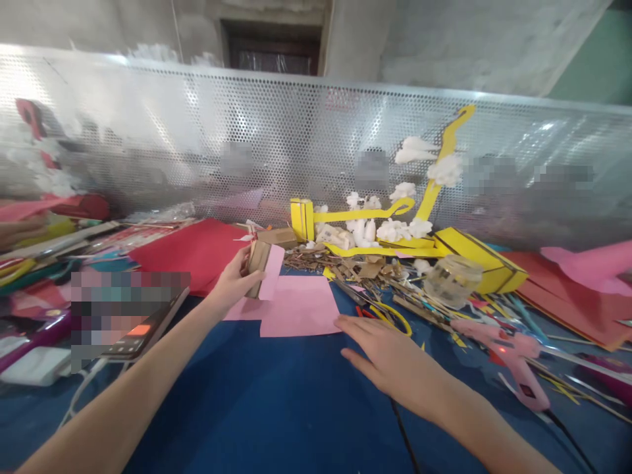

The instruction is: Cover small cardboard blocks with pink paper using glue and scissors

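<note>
My left hand grips a small brown cardboard box with its fingers wrapped around it. A flap of pink paper covers the box's right side. Beneath it, pink paper sheets lie flat on the blue table. My right hand is stretched out low over the table, holding nothing, its fingertips at the right edge of the pink paper. Just beyond that hand lie scissors with yellow handles, their blades pointing away to the left.
On the right are a pink glue gun with a cord and a clear jar. Cardboard scraps and yellow paper shapes lie before a perforated metal screen. Red paper and a phone-like device are left.
</note>
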The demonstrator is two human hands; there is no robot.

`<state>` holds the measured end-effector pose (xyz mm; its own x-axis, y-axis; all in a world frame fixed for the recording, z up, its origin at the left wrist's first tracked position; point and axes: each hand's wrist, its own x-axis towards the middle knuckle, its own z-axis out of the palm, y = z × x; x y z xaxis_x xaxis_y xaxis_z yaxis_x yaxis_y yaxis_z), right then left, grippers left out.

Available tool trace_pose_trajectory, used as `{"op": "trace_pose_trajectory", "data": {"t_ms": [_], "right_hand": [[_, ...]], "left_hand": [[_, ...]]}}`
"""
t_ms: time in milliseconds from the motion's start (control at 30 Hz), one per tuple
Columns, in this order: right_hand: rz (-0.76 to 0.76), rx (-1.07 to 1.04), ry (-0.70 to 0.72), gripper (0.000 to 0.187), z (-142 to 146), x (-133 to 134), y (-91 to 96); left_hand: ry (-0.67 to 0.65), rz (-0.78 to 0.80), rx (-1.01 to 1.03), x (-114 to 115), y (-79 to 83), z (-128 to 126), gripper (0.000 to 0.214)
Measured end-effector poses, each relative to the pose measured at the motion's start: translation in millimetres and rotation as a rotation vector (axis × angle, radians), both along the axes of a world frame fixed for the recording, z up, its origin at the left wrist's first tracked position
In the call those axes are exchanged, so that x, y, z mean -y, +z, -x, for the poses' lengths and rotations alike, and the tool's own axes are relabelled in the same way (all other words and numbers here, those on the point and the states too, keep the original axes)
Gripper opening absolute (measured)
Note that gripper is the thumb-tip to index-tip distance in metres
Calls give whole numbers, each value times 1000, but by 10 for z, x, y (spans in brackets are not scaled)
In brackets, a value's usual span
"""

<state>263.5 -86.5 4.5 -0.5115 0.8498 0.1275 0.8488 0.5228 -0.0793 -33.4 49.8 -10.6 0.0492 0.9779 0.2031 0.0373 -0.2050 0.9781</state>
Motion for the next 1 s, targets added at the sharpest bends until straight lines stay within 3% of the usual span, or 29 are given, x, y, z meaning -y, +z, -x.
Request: {"op": "trace_pose_trajectory", "data": {"t_ms": [167,367,467,600,667,733,900,1000], "right_hand": [[-137,111,187,39,44,-401,-167],[-334,144,265,32,-33,-480,-237],[-479,68,177,25,-183,-497,-146],[-627,-57,-131,22,-512,-581,-90],[-593,-54,-231,26,-637,-616,-120],[-503,-26,-220,36,-678,-616,-164],[-251,-16,93,60,-450,-476,-189],[-130,-59,218,61,-301,-404,-169]], "left_hand": [[11,139,92,-21,-15,-14,70],[36,207,212,-2,38,-29,58],[53,213,267,27,87,-19,56],[75,216,296,42,98,-18,56],[61,231,304,38,91,-19,48],[28,259,303,33,86,-21,40],[-49,303,240,22,63,-40,37],[-28,230,180,13,41,-45,42]]}}
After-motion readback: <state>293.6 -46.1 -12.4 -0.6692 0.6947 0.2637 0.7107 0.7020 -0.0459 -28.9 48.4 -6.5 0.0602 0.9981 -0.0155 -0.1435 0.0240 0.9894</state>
